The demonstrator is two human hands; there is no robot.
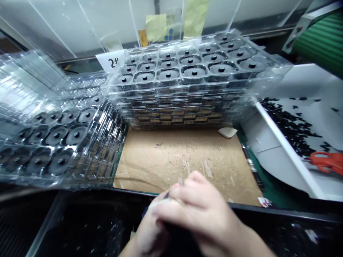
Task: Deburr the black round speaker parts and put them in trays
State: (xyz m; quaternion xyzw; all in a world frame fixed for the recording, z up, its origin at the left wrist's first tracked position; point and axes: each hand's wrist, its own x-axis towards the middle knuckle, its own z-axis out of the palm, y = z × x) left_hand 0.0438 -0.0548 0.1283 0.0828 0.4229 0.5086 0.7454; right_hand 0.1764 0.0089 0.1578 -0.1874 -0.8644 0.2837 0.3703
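My right hand (pixel 203 205) lies over my left hand (pixel 148 230) at the bottom centre, just in front of a brown cardboard sheet (pixel 171 153). Both hands are closed, their fingers pressed together. A small dark bit (pixel 166 195) shows between the fingers, but its kind is hidden. Behind the cardboard rises a stack of clear plastic trays (pixel 184 87), with round dark parts (pixel 168 74) in the cups of the top one. Another tray stack (pixel 99 150) stands to the left, holding similar round parts (pixel 76 135).
At right, a white bin (pixel 280 153) contains many small black pieces (pixel 292 128) and orange-handled scissors (pixel 327 162). A pale scrap (pixel 227 132) rests on the cardboard's back right corner. A paper label (pixel 111 60) reads "2#". Below runs a black table edge (pixel 281 212).
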